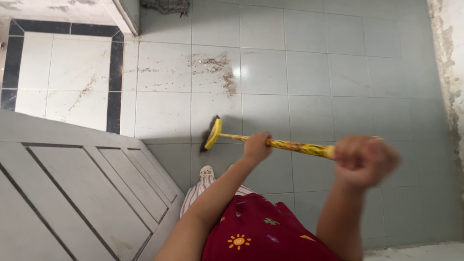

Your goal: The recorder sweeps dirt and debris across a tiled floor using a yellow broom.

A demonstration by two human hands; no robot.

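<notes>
I hold a broom with a yellow patterned handle (290, 144) across the grey tiled floor (309, 72). Its yellow head with dark bristles (211, 134) rests on the tiles near the middle of the view. My left hand (256, 145) grips the handle partway down. My right hand (365, 159), blurred, is closed around the handle's upper end. A patch of brown dirt (217, 67) lies on the tiles beyond the broom head.
A grey panelled door (72, 193) stands open at the lower left. Past it is a white tiled area with a dark border (63, 77). A rough, stained wall base (449, 72) runs along the right. My foot in a pale shoe (207, 173) stands below the broom head.
</notes>
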